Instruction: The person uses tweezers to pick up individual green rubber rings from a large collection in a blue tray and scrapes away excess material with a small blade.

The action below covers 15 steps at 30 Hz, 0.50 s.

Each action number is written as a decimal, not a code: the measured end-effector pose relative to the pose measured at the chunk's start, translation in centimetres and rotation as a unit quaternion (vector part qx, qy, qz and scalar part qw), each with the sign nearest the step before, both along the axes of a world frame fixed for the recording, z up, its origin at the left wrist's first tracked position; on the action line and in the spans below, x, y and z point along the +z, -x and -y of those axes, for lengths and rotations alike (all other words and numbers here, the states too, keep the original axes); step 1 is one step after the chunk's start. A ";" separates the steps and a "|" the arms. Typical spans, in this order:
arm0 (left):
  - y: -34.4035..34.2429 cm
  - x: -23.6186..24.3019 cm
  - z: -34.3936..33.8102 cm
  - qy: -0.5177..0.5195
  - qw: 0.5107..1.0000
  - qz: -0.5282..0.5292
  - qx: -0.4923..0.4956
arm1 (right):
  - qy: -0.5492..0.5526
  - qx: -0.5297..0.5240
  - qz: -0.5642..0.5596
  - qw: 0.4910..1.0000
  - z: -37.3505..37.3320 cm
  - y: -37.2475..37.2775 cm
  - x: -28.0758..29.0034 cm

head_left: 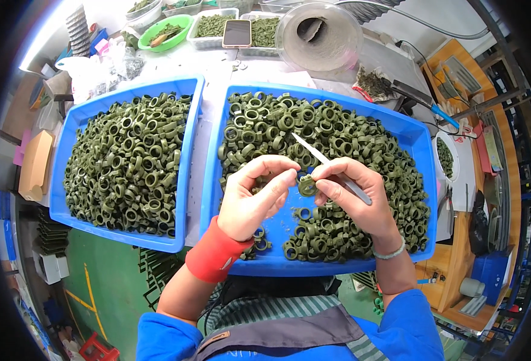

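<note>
Over the right-hand blue tray [220, 129], my right hand [357, 191] pinches a dark green ring-shaped part [307, 185] between thumb and forefinger. The same hand also holds a slim, pointed grey blade [313, 150], which looks like a trimming knife, its tip pointing up and to the left. My left hand [256, 194] is just left of the ring, apart from it, with thumb and forefinger pressed together; whatever lies between them is too small to make out. Many similar green rings [332, 129] lie heaped in the tray, around a bare patch of its bottom below my hands.
A second blue tray [194, 129] full of green rings stands at the left. Behind are a bright green bowl [181, 23], clear tubs of green parts, a phone [237, 33] and a large round duct hood [338, 54]. A blue-handled tool [445, 115] lies at the right.
</note>
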State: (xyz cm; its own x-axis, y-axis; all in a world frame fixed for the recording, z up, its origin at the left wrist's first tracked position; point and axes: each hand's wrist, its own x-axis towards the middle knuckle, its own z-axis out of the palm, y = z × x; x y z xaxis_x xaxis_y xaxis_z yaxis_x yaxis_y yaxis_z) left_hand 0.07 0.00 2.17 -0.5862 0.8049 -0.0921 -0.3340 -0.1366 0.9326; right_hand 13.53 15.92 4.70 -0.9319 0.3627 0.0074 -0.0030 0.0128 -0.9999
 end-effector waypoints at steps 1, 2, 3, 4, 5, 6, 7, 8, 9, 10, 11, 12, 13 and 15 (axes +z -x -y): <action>0.1 0.1 0.0 0.010 0.998 0.057 -0.018 | 0.000 -0.007 -0.002 1.000 0.1 0.0 0.1; 0.0 0.1 0.0 0.011 0.998 0.057 -0.017 | 0.000 -0.006 -0.002 1.000 0.2 0.0 0.1; -0.1 0.1 0.0 0.004 0.998 0.046 -0.033 | -0.032 -0.007 0.002 0.999 0.2 0.0 0.2; -0.2 0.0 -0.1 -0.002 0.998 0.034 -0.049 | -0.064 -0.009 0.006 0.998 0.3 0.0 0.3; -0.2 -0.2 -0.1 -0.017 0.997 0.036 -0.063 | -0.064 -0.009 0.006 0.998 0.3 0.0 0.1; -0.2 -0.3 -0.1 -0.017 0.997 0.036 -0.063 | -0.105 -0.017 -0.018 0.994 0.4 0.1 -0.1; -0.2 -0.3 -0.2 -0.016 0.997 0.051 -0.062 | -0.145 -0.024 -0.042 0.988 0.5 0.2 -0.4; -0.2 -0.3 -0.2 -0.016 0.996 0.066 -0.062 | -0.145 -0.024 -0.042 0.988 0.6 0.3 -0.5; -0.2 -0.4 -0.2 -0.016 0.996 0.066 -0.061 | -0.164 -0.025 -0.061 0.984 0.6 0.4 -0.6; -0.2 -0.5 -0.1 -0.021 0.994 0.087 -0.066 | -0.183 -0.026 -0.080 0.980 0.7 0.5 -0.7; -0.1 -0.6 -0.1 -0.026 0.991 0.109 -0.071 | -0.183 -0.026 -0.080 0.980 0.7 0.5 -0.8; -0.1 -0.6 -0.1 -0.027 0.991 0.109 -0.072 | -0.214 -0.031 -0.092 0.972 0.7 0.5 -0.8; -0.1 -0.6 -0.2 -0.033 0.990 0.115 -0.078 | -0.244 -0.036 -0.104 0.963 0.7 0.5 -0.8; 0.0 -0.8 -0.1 -0.039 0.988 0.122 -0.082 | -0.248 -0.038 -0.108 0.962 0.7 0.6 -0.8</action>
